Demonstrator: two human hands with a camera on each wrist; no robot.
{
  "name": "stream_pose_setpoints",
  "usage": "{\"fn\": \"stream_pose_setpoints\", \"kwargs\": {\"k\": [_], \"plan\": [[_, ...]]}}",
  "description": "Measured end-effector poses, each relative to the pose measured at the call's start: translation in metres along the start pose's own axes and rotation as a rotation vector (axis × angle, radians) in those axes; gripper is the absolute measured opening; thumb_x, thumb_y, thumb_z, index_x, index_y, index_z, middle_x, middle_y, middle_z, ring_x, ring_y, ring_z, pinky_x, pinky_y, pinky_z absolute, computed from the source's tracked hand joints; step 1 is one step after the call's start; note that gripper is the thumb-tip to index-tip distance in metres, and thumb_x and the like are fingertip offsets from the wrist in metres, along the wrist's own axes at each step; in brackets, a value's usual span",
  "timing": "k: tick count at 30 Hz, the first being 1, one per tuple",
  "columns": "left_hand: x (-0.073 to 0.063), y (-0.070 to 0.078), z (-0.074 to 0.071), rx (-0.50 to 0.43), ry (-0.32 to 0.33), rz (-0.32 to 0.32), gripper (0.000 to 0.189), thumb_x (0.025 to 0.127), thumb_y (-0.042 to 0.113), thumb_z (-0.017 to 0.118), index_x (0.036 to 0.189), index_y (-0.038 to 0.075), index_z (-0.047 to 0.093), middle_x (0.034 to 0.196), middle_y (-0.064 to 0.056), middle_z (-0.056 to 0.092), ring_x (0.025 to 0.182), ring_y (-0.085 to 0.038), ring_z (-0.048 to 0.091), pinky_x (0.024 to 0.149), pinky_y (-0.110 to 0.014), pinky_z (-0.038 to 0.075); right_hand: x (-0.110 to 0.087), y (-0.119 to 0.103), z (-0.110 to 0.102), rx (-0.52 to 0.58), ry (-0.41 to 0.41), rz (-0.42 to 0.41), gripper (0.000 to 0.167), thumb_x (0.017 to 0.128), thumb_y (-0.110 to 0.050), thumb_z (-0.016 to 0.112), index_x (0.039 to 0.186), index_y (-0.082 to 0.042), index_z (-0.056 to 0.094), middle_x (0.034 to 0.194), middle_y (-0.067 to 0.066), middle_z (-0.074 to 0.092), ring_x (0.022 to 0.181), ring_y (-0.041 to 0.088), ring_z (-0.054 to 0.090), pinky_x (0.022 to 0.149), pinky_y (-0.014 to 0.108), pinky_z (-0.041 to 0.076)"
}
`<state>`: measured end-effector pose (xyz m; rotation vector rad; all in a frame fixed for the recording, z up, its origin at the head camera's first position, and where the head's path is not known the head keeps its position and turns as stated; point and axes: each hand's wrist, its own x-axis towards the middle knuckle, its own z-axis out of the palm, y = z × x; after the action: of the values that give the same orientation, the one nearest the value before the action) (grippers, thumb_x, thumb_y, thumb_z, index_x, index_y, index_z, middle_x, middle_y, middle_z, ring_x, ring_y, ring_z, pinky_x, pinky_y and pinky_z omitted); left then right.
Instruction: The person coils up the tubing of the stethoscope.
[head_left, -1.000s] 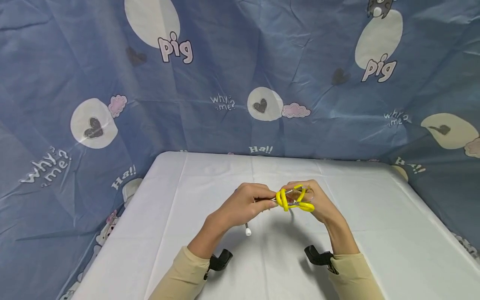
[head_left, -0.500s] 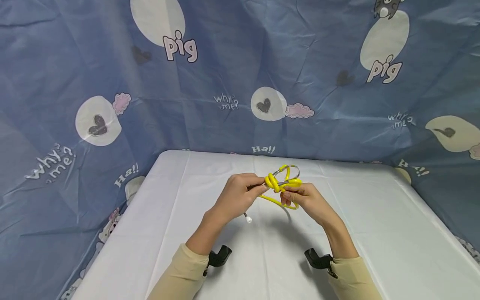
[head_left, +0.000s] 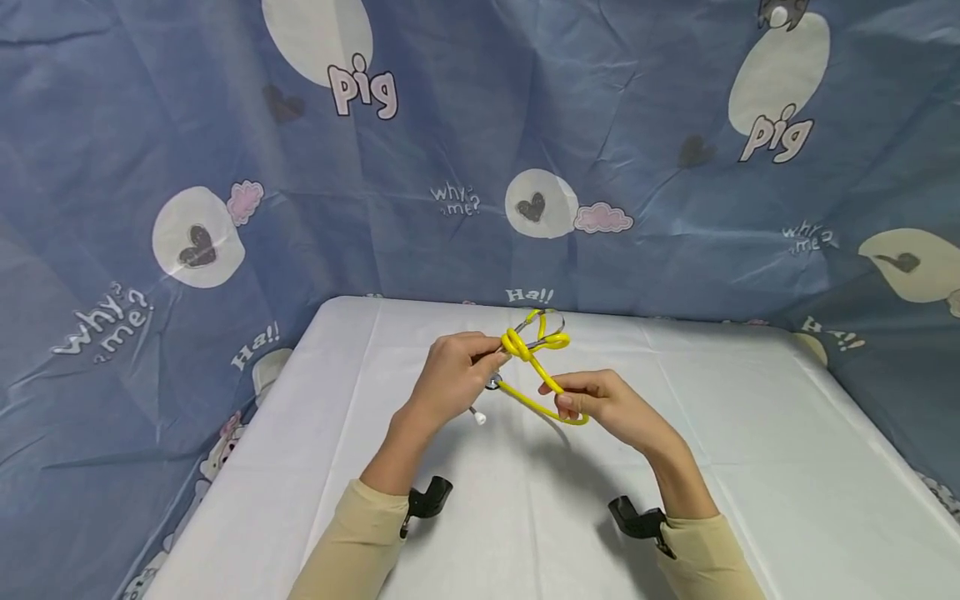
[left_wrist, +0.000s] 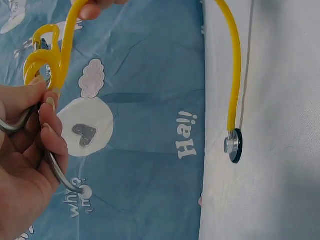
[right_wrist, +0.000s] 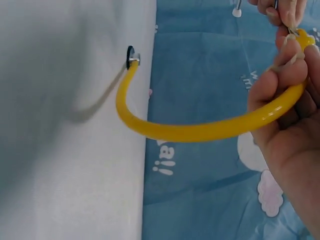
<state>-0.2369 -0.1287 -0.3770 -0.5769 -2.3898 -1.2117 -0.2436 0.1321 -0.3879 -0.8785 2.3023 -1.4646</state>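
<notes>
A stethoscope with yellow tubing point(head_left: 542, 372) is held up over the white table by both hands. My left hand point(head_left: 452, 377) pinches its metal ear tubes point(left_wrist: 59, 170) right beside a loop of tubing point(left_wrist: 37, 62) wrapped around them. One white ear tip point(head_left: 480, 418) sticks out below that hand. My right hand point(head_left: 611, 404) grips the tubing a short way from the wrap, fingers curled around it. From there the tubing bends back in a curve, and the round chest piece point(left_wrist: 233, 145) dangles at its end.
The table point(head_left: 420, 533) has a white cover. A blue printed curtain point(head_left: 420, 125) hangs behind it and along the sides. Black camera mounts point(head_left: 636, 518) sit at both wrists, over beige sleeves point(head_left: 708, 550).
The left hand and the wrapped part have moved left and up. The right hand has come off the looped end and now grips the tubing lower down, with a straight stretch drawn out between the hands.
</notes>
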Motion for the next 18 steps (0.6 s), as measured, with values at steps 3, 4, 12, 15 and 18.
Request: {"fn": "stream_pose_setpoints", "kwargs": {"k": [3,4,12,15,18], "plan": [[0.0,-0.002,-0.003,0.042,0.024,0.007,0.018,0.094,0.02,0.07,0.108,0.012,0.078,0.074,0.005,0.064,0.059,-0.009,0.049,0.051,-0.023,0.04,-0.003,-0.003,-0.004,-0.002,-0.035,-0.007,0.019,0.099,-0.015,0.059,0.113,-0.009,0.071,0.08,0.02,0.06,0.075,0.02,0.058,0.071,0.033,0.052],[0.0,-0.002,-0.004,0.057,0.038,0.006,0.018,0.094,0.019,0.07,0.108,0.012,0.078,0.075,0.005,0.065,0.058,-0.009,0.049,0.051,-0.023,0.04,-0.005,-0.004,-0.006,-0.001,-0.044,-0.008,0.019,0.099,-0.015,0.059,0.113,-0.009,0.071,0.08,0.021,0.06,0.075,0.02,0.058,0.071,0.033,0.052],[0.002,-0.008,-0.008,0.125,0.045,0.003,0.018,0.095,0.019,0.068,0.107,0.011,0.078,0.072,0.003,0.063,0.055,-0.01,0.047,0.05,-0.024,0.038,-0.016,-0.016,-0.015,-0.009,-0.107,0.01,0.021,0.099,-0.011,0.058,0.113,-0.016,0.072,0.079,0.011,0.059,0.073,0.016,0.056,0.066,0.029,0.049],[0.003,-0.012,-0.008,0.158,0.057,-0.005,0.018,0.094,0.018,0.069,0.107,0.011,0.078,0.074,0.002,0.066,0.056,-0.009,0.049,0.05,-0.024,0.04,-0.02,-0.02,-0.019,-0.017,-0.14,0.002,0.023,0.098,-0.01,0.058,0.115,-0.016,0.072,0.081,0.007,0.06,0.073,0.019,0.057,0.067,0.028,0.049],[0.003,-0.016,-0.008,0.17,0.072,-0.019,0.018,0.094,0.017,0.07,0.107,0.011,0.078,0.077,0.001,0.068,0.057,-0.009,0.051,0.051,-0.024,0.041,-0.025,-0.024,-0.024,-0.021,-0.174,-0.016,0.023,0.098,-0.008,0.058,0.114,-0.014,0.072,0.079,0.007,0.059,0.072,0.022,0.055,0.066,0.027,0.048]]}}
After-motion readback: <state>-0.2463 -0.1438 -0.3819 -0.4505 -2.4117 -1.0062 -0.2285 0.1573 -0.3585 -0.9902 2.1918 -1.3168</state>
